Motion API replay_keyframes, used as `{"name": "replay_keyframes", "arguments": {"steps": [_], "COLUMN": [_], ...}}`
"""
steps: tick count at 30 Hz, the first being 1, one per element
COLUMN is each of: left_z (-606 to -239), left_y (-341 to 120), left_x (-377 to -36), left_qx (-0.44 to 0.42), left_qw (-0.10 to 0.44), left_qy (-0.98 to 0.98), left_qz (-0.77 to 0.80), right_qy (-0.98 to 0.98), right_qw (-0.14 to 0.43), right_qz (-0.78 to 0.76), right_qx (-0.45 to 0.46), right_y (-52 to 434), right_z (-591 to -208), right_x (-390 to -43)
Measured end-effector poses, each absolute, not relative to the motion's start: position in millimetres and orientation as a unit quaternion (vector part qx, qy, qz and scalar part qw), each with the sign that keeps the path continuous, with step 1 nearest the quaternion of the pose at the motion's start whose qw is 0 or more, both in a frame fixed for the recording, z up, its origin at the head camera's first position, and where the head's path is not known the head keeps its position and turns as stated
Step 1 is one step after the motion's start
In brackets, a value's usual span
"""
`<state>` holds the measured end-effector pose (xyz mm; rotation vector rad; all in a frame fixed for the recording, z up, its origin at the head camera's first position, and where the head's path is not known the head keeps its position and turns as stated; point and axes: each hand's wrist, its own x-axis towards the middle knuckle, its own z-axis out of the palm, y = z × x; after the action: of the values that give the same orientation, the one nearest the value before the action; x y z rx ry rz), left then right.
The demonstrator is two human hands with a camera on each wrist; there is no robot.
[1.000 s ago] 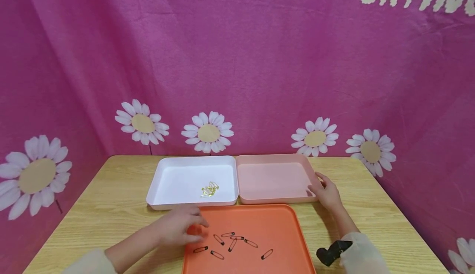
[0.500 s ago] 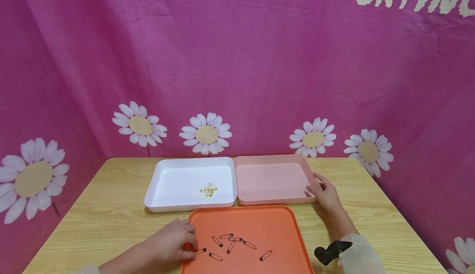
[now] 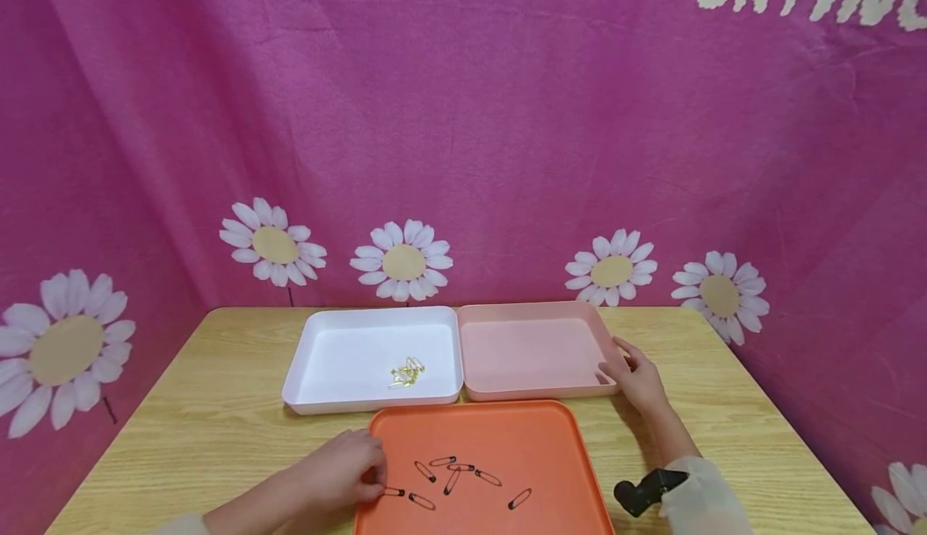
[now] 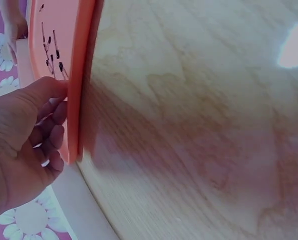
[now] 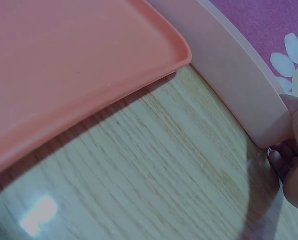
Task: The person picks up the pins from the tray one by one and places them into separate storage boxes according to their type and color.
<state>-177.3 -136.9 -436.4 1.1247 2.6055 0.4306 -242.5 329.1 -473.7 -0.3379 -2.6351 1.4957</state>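
The orange tray (image 3: 507, 430) carries several black safety pins (image 3: 452, 480). Over its left rim, my left hand (image 3: 346, 464) pinches the left end of the nearest black safety pin (image 3: 394, 491) between thumb and curled fingers; the pin's dark head sticks out to the right. In the left wrist view, the fingertips (image 4: 58, 90) are right at the tray's rim. My right hand (image 3: 640, 378) grips the right wall of the pink tray (image 3: 536, 392), thumb at the rim and fingers curled outside. Several gold safety pins (image 3: 407, 372) lie in the white tray (image 3: 340, 402).
The white and pink trays stand side by side at the back of the wooden table (image 3: 181, 406), with the orange tray in front of them. A pink curtain (image 3: 463, 117) with daisies hangs behind. A black device (image 3: 648, 492) sits at the right sleeve.
My left hand has moved left and down from above the orange tray to the leftmost black safety pin, which has turned slightly. The right hand stays on the pink tray.
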Motion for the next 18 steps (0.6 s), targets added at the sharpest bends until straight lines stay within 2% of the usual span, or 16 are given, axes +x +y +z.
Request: {"name": "replay_keyframes", "arguments": {"steps": [7,18], "left_z": [-439.8,-442.1], "left_y": [-135.7,-136.8], "left_x": [-182.4,-186.7], "left_qx": [0.350,0.328], "left_qw": [0.187,0.182], "left_qy": [0.899,0.892], "left_qz": [0.184,0.254], "right_qy": [-0.864,-0.854], "right_qw": [0.055,0.070], "right_qz": [0.488,0.503], "right_qx": [-0.114,-0.112], "right_y": [330.3,330.0], "right_z": [-474.0,-477.5], "right_x": [-242.6,-241.8]}}
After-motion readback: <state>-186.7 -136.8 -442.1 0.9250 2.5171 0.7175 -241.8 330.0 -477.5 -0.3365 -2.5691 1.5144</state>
